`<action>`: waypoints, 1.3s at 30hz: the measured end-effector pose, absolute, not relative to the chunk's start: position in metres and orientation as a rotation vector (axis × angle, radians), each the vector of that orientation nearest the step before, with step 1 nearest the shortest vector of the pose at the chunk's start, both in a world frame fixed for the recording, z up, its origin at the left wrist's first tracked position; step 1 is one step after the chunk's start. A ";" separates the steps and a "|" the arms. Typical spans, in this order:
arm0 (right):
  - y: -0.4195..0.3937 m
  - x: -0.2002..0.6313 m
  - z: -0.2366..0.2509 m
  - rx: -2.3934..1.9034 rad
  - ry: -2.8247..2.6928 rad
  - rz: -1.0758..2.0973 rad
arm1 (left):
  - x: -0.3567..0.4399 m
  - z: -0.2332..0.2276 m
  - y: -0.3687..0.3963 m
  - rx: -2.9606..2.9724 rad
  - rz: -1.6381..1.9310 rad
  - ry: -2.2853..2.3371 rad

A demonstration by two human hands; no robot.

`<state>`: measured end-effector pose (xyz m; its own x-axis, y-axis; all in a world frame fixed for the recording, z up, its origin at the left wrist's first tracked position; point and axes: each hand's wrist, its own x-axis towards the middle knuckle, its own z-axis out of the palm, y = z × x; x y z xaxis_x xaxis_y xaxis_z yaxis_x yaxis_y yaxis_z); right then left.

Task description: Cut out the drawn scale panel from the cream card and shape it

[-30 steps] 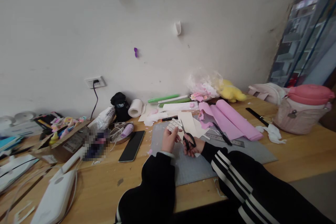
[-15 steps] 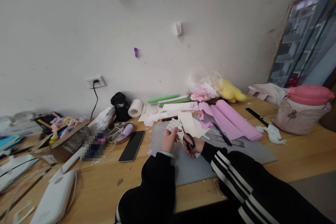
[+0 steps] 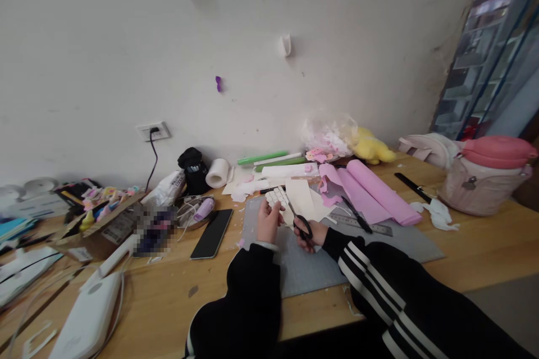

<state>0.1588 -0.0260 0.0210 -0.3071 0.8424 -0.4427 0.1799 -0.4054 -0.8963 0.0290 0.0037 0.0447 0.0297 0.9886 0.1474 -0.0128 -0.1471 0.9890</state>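
Between thumb and fingers, my left hand (image 3: 268,222) pinches a small white piece with a grid pattern (image 3: 277,197); its material is too small to tell. My right hand (image 3: 310,237) grips black-handled scissors (image 3: 304,226) by the finger loops. The scissors' blades point up and left, close beside the gridded piece. Both hands are above a grey cutting mat (image 3: 303,280). Just behind the scissors lies cream paper (image 3: 300,195). A steel ruler (image 3: 381,229) and a black pen-like tool (image 3: 357,215) rest to the right of my right hand.
Pink sheet material (image 3: 381,193), partly rolled, lies on the right of the mat. Left of it are a phone (image 3: 211,234) and a cardboard box (image 3: 112,224) of small items. A pink-lidded bag (image 3: 484,179) stands far right. Green rolls (image 3: 263,157) lie by the wall.
The gridded piece has turned in my left hand and its face shows flatter to me. My left hand has shifted slightly left, and the scissors have tilted a little. Other things are unmoved.
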 end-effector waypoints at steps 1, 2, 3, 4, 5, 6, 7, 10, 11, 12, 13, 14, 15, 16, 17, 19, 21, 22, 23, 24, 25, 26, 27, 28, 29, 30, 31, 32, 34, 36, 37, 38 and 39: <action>-0.026 0.159 0.021 -1.440 -1.314 1.759 | 0.029 0.045 0.004 1.323 1.302 1.108; -0.026 0.159 0.021 -1.440 -1.319 1.756 | 0.028 0.045 0.004 1.322 1.303 1.113; -0.027 0.159 0.022 -1.440 -1.323 1.754 | 0.028 0.046 0.004 1.320 1.304 1.118; -0.027 0.158 0.022 -1.440 -1.327 1.753 | 0.027 0.046 0.003 1.318 1.304 1.123; -0.028 0.158 0.024 -1.440 -1.331 1.753 | 0.027 0.047 0.003 1.316 1.305 1.130; -0.029 0.158 0.025 -1.440 -1.334 1.754 | 0.027 0.047 0.004 1.312 1.308 1.137; -0.030 0.158 0.026 -1.440 -1.338 1.756 | 0.027 0.047 0.004 1.307 1.312 1.144; -0.032 0.158 0.027 -1.439 -1.350 1.764 | 0.027 0.047 0.005 1.284 1.334 1.170; -0.032 0.158 0.027 -1.437 -1.353 1.765 | 0.027 0.047 0.005 1.276 1.344 1.178; -0.033 0.158 0.027 -1.436 -1.356 1.767 | 0.027 0.046 0.006 1.268 1.353 1.184; -0.033 0.158 0.027 -1.434 -1.360 1.769 | 0.027 0.046 0.006 1.261 1.363 1.189; -0.033 0.158 0.026 -1.434 -1.363 1.772 | 0.027 0.046 0.007 1.255 1.371 1.192; -0.033 0.158 0.026 -1.436 -1.366 1.774 | 0.027 0.046 0.007 1.249 1.379 1.194; -0.033 0.158 0.026 -1.438 -1.369 1.775 | 0.027 0.046 0.007 1.245 1.386 1.195; -0.033 0.158 0.026 -1.442 -1.371 1.775 | 0.027 0.046 0.007 1.242 1.392 1.195; -0.033 0.157 0.027 -1.452 -1.376 1.773 | 0.027 0.046 0.007 1.238 1.401 1.190; -0.033 0.157 0.027 -1.463 -1.383 1.779 | 0.026 0.046 0.007 1.235 1.411 1.184; -0.033 0.158 0.027 -1.468 -1.387 1.784 | 0.026 0.046 0.008 1.233 1.417 1.181; -0.032 0.158 0.027 -1.473 -1.391 1.789 | 0.026 0.045 0.008 1.231 1.422 1.178; -0.032 0.158 0.027 -1.476 -1.394 1.794 | 0.026 0.045 0.008 1.229 1.428 1.175; -0.032 0.158 0.027 -1.478 -1.398 1.798 | 0.026 0.045 0.008 1.227 1.433 1.172; -0.032 0.158 0.027 -1.479 -1.401 1.802 | 0.026 0.044 0.009 1.226 1.438 1.169; -0.032 0.158 0.027 -1.479 -1.404 1.805 | 0.026 0.044 0.009 1.225 1.443 1.166; -0.032 0.157 0.027 -1.478 -1.406 1.808 | 0.025 0.043 0.009 1.225 1.448 1.163; -0.032 0.157 0.028 -1.478 -1.409 1.810 | 0.025 0.043 0.009 1.225 1.453 1.160; -0.033 0.157 0.028 -1.479 -1.410 1.811 | 0.025 0.043 0.009 1.225 1.457 1.158; -0.033 0.157 0.029 -1.480 -1.410 1.809 | 0.025 0.042 0.009 1.224 1.460 1.156; -0.034 0.157 0.029 -1.483 -1.409 1.806 | 0.025 0.042 0.009 1.224 1.462 1.153; -0.035 0.157 0.030 -1.490 -1.407 1.797 | 0.024 0.041 0.010 1.221 1.461 1.150; -0.037 0.157 0.030 -1.493 -1.402 1.790 | 0.024 0.041 0.010 1.218 1.457 1.150; -0.037 0.157 0.030 -1.493 -1.399 1.788 | 0.024 0.041 0.010 1.218 1.453 1.151; -0.037 0.157 0.030 -1.489 -1.395 1.784 | 0.024 0.042 0.010 1.220 1.447 1.153; -0.037 0.157 0.030 -1.483 -1.390 1.780 | 0.024 0.042 0.010 1.224 1.439 1.155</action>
